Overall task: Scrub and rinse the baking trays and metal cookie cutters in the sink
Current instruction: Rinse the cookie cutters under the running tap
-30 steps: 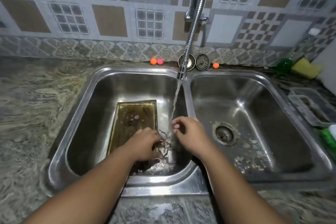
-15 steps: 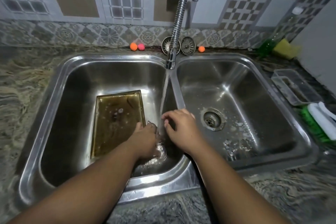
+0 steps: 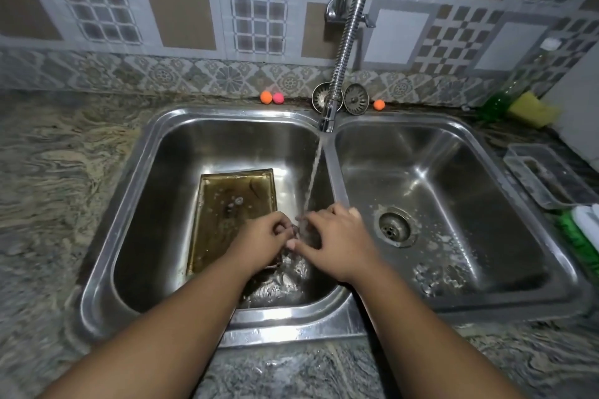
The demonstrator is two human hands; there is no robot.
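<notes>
Your hands have closed in under the stream [image 3: 313, 178]: left hand [image 3: 265, 236] grips the cookie cutter [image 3: 295, 229], right hand [image 3: 337, 243] touches it, hold unclear. Rinse ongoing; baking tray [image 3: 227, 204] waits in left basin [image 3: 155, 204]

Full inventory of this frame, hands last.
sink: 1, steel, two basins
baking tray: 1, holds brownish water, left basin
cookie cutter: 1, metal, mostly hidden between hands
faucet: 1, chrome, running into left basin
strainers: 2, steel, back ledge
balls: 3, two orange, one pink, back ledge
bottle: 1, green, back right
sponge: 1, yellow, beside bottle
container: 1, clear, right counter
brush: 1, green-white, right edge
left hand: grips cookie cutter under stream
right hand: touches cookie cutter
</notes>
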